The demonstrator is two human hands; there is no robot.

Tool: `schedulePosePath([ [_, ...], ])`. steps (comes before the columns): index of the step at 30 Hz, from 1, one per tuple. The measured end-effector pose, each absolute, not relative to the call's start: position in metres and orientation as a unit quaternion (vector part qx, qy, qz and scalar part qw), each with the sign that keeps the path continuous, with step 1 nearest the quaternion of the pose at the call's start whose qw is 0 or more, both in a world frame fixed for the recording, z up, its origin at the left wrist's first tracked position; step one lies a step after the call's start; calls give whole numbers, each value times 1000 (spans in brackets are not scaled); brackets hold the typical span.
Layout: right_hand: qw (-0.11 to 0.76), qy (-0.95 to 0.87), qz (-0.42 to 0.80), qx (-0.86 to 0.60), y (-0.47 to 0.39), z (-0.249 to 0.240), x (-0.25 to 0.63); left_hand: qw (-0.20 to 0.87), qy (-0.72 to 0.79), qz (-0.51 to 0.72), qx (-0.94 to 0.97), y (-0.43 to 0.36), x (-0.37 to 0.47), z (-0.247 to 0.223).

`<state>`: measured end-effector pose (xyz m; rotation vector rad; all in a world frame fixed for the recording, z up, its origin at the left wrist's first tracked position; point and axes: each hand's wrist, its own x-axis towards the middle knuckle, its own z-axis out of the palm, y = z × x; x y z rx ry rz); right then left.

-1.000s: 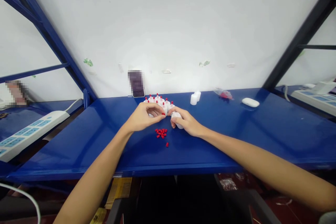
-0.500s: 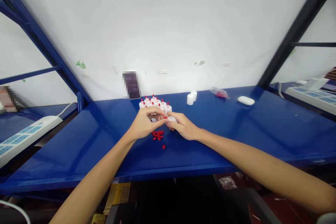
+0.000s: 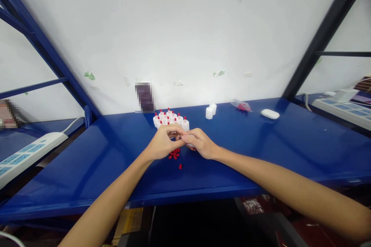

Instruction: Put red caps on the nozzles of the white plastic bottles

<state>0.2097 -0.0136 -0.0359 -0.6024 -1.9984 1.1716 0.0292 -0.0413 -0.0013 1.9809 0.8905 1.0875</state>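
My right hand is closed around a small white bottle, mostly covered by the fingers. My left hand meets it, thumb and forefinger pinched at the bottle's top, where a red cap showed a moment before; the fingertips now hide that cap. Below the hands lies a loose pile of red caps, with one single red cap nearer the table's front. Just behind my left hand stands a group of white bottles with red caps on, upright and close together.
Two white bottles without visible red caps stand toward the back. Right of them are a clear bag with red pieces and a white oval case. A blurred phone-like object leans on the wall. A power strip lies left.
The fingers of both hands have closed in over the bottle's top, so the red cap no longer shows. The view has shifted slightly; the other things stay in place.
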Motion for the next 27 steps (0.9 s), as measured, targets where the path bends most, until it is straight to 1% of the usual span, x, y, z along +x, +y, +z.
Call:
schedulePosePath([
  [4,370,-782,442,-237,-13,-37,209,295,331,429,787,-42,31,-4],
  [8,384,-742,489,-251,-9,-38,210,216,330,491,776,-37,27,-7],
  [11,397,-681,542,-291,-2,-40,212,96,354,553,749,-31,18,-7],
  [12,404,-665,553,-297,0,-40,213,41,362,550,752,-30,15,-7],
  [14,417,-657,554,-295,4,-40,217,-60,366,501,782,-26,9,-9],
  [17,424,-702,490,-294,5,-36,223,-140,357,389,838,-22,5,-16],
  [20,408,-745,435,-299,3,-31,227,-166,367,322,857,-19,5,-22],
  [23,393,-749,446,-292,0,-31,228,-173,370,329,852,-20,4,-21],
  [25,397,-747,445,-292,-1,-32,228,-139,358,333,861,-22,2,-15],
  [27,409,-746,434,-296,-2,-35,228,-65,361,292,883,-26,0,-7],
])
